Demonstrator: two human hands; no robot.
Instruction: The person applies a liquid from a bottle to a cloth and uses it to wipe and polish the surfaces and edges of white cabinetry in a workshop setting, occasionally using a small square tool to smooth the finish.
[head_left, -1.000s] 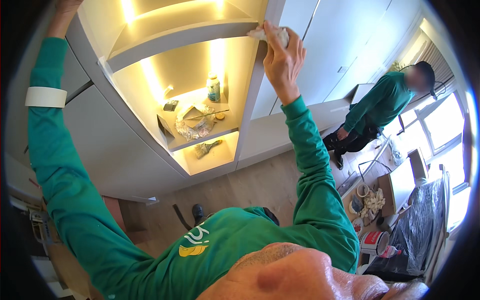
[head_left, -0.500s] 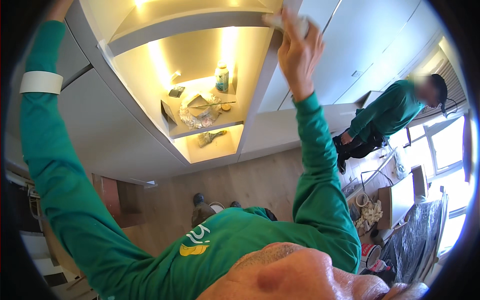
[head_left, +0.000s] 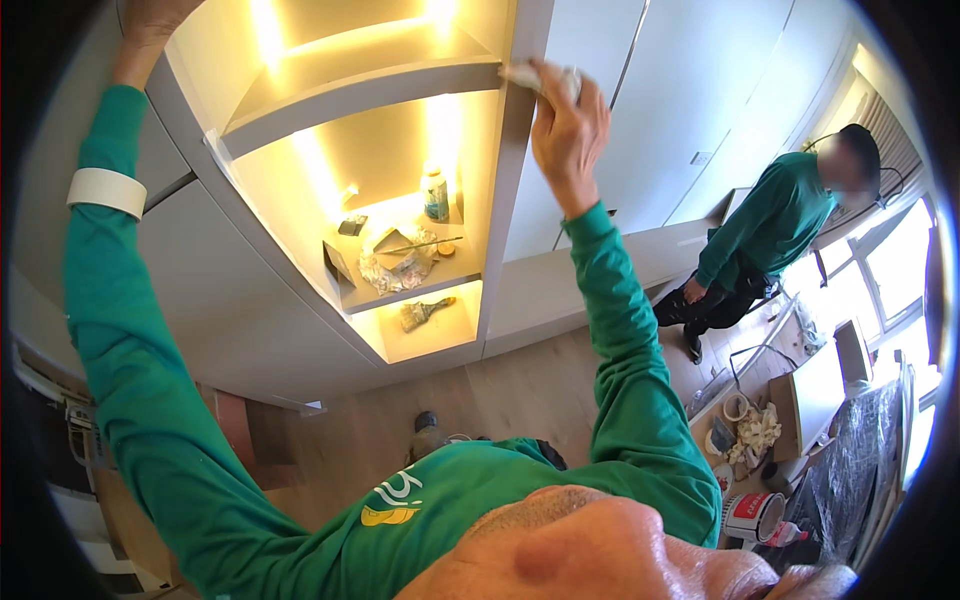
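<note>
My right hand [head_left: 574, 145] is closed round a whitish wad that looks like a cloth [head_left: 522, 76], held against the grey upright at the right side of a lit shelf unit [head_left: 360, 97]. My left hand [head_left: 162, 22] is raised to the unit's upper left side; its fingers are cut off by the top edge of the picture. A white ring like a roll of tape [head_left: 107, 193] sits round my left sleeve. On a lower shelf are a jar [head_left: 435, 195], crumpled plastic [head_left: 395, 275] with a thin stick across it, and a small dark block [head_left: 352, 225]. Below lies a paintbrush [head_left: 425, 314].
A co-worker in a green top [head_left: 765, 225] stands at the right by pale cupboard doors [head_left: 690, 110]. Nearer, a red and white paint tin [head_left: 752, 517], crumpled paper [head_left: 758, 430], boxes and a plastic-wrapped stack [head_left: 862, 450] crowd the right side. Wooden floor [head_left: 370, 440] lies below.
My right hand, with the cloth, appears lower and further left in the picture. The whole view has shifted, bringing more of my left hand in. The co-worker's head has turned.
</note>
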